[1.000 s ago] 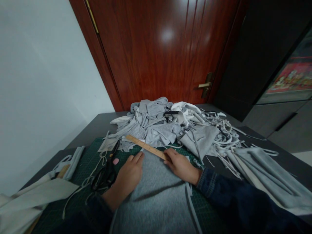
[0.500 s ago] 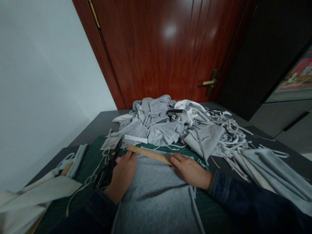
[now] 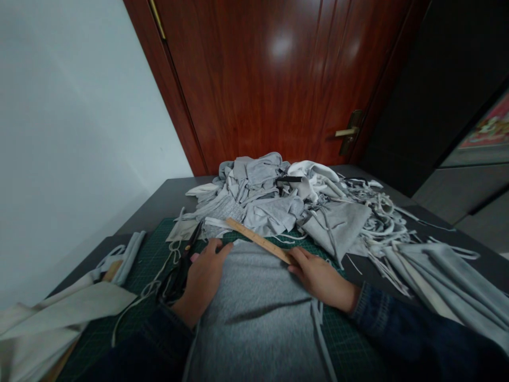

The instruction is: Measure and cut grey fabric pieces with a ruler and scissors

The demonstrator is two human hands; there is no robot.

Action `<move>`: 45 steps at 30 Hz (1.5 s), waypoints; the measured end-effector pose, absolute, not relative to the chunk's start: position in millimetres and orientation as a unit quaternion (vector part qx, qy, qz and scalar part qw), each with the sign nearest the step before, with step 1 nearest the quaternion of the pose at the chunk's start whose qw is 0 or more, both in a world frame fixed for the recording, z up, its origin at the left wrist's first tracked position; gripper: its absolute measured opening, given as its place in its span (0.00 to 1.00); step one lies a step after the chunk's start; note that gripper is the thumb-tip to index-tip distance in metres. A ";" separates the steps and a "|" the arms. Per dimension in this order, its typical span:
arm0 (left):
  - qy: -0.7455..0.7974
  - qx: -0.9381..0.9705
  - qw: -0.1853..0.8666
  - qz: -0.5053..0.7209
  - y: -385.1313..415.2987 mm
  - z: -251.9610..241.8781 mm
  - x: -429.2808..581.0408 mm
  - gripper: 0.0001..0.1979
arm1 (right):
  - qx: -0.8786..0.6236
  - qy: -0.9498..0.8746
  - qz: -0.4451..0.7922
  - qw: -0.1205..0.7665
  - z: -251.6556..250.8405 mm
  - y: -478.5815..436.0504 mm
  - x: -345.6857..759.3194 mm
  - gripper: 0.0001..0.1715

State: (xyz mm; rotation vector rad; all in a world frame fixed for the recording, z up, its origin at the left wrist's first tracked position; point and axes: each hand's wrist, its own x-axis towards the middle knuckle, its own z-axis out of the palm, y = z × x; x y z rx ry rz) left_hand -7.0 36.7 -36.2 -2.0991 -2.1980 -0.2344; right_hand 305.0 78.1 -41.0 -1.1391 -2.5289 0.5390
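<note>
Since half a sec ago the wooden ruler (image 3: pixel 260 241) has swung: its far end now points to 11 o'clock, clear of the left hand (image 3: pixel 204 276). No writing reads; ruler marks are too small, and the green cutting mat (image 3: pixel 149 254) shows grid only. Left hand lies flat, fingers together, pressing the grey fabric (image 3: pixel 258 307) at its 10 o'clock corner. Right hand (image 3: pixel 320 277) clamps the ruler's near end w/ fingertips, at the fabric's 1 o'clock edge. Scissors (image 3: pixel 178 270) lie just beside the left hand, at its 9 o'clock.
</note>
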 end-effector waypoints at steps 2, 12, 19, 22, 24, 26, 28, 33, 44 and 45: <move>-0.683 -0.724 0.070 -0.063 38.5 -32.2 -5.2 0.22 | -0.411 -0.874 0.204 0.159 -41.5 79.6 306.2 0.11; -0.695 -0.704 0.143 0.040 41.5 -25.7 -0.2 0.27 | -0.366 -0.901 0.183 0.143 -36.4 79.4 307.0 0.12; -0.713 -0.688 0.122 0.061 43.3 -20.8 -1.9 0.24 | -0.344 -0.919 0.154 0.115 -32.3 79.6 313.2 0.08; -0.723 -0.677 0.124 0.068 41.8 -19.8 0.4 0.27 | -0.343 -0.920 0.153 0.109 -31.7 79.3 316.7 0.07; -0.727 -0.671 0.127 0.077 41.0 -19.5 2.0 0.28 | -0.343 -0.921 0.153 0.107 -31.2 79.0 317.8 0.07; -0.728 -0.668 0.126 0.085 41.1 -19.7 2.9 0.29 | -0.343 -0.921 0.153 0.104 -30.6 78.8 318.0 0.07; -0.727 -0.670 0.124 0.086 41.8 -20.4 2.7 0.29 | -0.346 -0.920 0.152 0.099 -30.1 79.1 317.4 0.07; -0.723 -0.675 0.129 0.071 41.2 -23.6 -1.5 0.28 | -0.351 -0.919 0.149 0.097 -30.5 81.1 315.5 0.08; -0.533 -0.830 0.155 -0.057 34.4 -42.9 6.3 0.22 | -0.364 -0.912 0.161 0.100 -33.5 84.1 315.2 0.09; -0.538 -0.825 0.160 -0.057 36.4 -45.5 6.1 0.21 | -0.364 -0.911 0.167 0.102 -33.9 84.4 315.5 0.10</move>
